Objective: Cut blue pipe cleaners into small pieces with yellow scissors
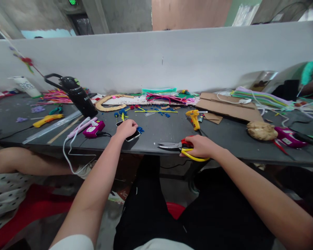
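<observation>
My right hand grips scissors with one red and one yellow handle. Their metal blades point left above the table's front edge, slightly apart. My left hand rests over a phone lying on the table, covering much of it. Its fingers are curled in and partly hidden, so what they hold cannot be made out. Small blue fuzzy pieces lie right by those fingertips. Just beyond the hand are blue pompom-like bits on yellow stems. A yellow glue gun stands beyond my right hand.
On the left are a black bottle, a purple power block and another yellow glue gun. Cardboard and pipe cleaners lie on the right. A grey-white partition borders the back. A person's arm is at left.
</observation>
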{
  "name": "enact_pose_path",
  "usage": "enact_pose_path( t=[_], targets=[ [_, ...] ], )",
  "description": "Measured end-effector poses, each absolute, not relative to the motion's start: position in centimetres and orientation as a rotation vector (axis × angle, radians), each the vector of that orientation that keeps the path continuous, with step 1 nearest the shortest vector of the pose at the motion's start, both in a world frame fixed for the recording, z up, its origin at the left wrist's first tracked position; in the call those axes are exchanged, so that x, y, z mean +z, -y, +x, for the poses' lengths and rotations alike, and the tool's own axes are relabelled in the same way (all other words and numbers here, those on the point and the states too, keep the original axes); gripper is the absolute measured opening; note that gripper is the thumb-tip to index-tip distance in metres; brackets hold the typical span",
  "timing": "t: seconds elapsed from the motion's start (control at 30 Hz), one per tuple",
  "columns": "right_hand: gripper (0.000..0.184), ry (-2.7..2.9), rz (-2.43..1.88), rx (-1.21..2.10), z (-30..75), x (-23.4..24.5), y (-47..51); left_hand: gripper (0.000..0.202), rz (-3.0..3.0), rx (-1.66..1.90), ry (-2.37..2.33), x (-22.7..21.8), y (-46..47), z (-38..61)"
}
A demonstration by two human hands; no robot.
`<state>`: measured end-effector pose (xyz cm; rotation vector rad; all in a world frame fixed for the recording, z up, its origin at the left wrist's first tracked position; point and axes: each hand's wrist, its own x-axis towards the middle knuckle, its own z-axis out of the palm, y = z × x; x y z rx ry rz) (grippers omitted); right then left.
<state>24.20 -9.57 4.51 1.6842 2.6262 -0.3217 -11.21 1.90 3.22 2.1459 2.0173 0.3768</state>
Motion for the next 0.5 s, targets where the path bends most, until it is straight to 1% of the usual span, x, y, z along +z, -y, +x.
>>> enact_pose_path(
  t=[0.2,0.3,0.43,0.5],
  targets=[
    [0.065,-2.659,1.708,-0.291,24.3,4.6,9.8,0.031,2.093,0.379,-2.061,4.3,-1.4,-11.5],
    [0.066,-2.716,1.713,-0.213,24.4,4.6,10.1,0.039,2.082,0.512,-2.053,5.1,-0.6,-11.4],
    [0.064,-2.73,1.69,-0.156,24.2,4.6,10.3,0.04,2.192,0.83,-1.797,5.8,1.9,-9.6],
    [0.064,-2.737,1.675,-0.141,24.0,4.8,10.4,0.041,2.253,0.868,-1.595,6.0,3.5,-8.1]
  ],
)
